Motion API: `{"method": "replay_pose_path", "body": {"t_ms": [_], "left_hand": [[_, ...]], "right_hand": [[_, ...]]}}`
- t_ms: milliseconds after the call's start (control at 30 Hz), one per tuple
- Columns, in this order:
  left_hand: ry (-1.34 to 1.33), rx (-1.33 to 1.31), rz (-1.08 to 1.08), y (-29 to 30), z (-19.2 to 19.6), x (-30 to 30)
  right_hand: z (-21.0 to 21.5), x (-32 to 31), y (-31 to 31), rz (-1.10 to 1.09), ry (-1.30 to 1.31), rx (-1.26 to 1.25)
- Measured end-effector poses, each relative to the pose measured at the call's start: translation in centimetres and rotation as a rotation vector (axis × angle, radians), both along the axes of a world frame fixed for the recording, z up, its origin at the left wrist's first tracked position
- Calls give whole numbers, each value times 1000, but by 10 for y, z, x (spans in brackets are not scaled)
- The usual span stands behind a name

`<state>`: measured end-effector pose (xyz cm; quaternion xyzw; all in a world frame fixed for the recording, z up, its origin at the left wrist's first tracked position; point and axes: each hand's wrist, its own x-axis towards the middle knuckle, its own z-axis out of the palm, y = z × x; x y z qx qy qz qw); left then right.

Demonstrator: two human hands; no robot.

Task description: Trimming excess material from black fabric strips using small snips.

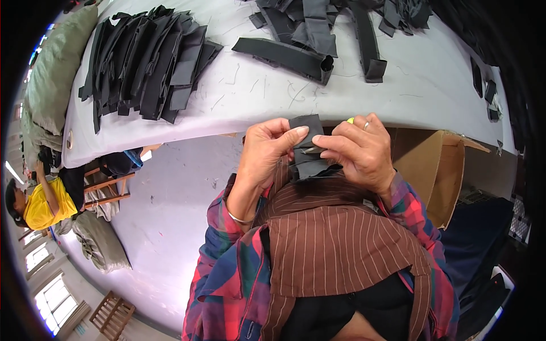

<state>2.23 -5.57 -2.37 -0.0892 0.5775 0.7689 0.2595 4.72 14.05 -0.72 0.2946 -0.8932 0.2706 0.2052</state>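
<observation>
The small fabric piece [307, 146] is dark grey, matte and soft, a folded rectangular strip with layered edges that sits upright between both hands, just in front of the person's chest and below the near edge of the table [239, 108]. The table is covered in pale, scuffed sheeting marked with thin scratches and threads. On it, to the left, lies a fanned stack of black strips [145, 62], flat and overlapping; further back a long folded black band [287, 57] lies at an angle, and a loose heap of grey and black pieces [341, 20] spreads along the far edge. An open cardboard box [446, 176] stands under the table to the right, and a person in a yellow shirt [37, 204] sits well apart at far left. The left hand [264, 150] is curled, its thumb pressed flat on the piece's upper front with fingers behind. The right hand [355, 150], wearing a ring, pinches the piece's right edge between thumb and forefinger, and something slim and pale shows at its fingertips. Both wrists bend inward, forearms in plaid sleeves.
</observation>
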Motion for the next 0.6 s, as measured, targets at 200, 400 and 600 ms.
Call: {"method": "replay_pose_path", "body": {"t_ms": [200, 400, 600], "left_hand": [[-8, 31, -14, 0, 0, 0], [16, 16, 14, -2, -5, -1], [215, -55, -2, 6, 20, -1]], "right_hand": [[-2, 0, -3, 6, 13, 10], [5, 0, -4, -48, -62, -78], [16, -10, -16, -99, -954, -823]]}}
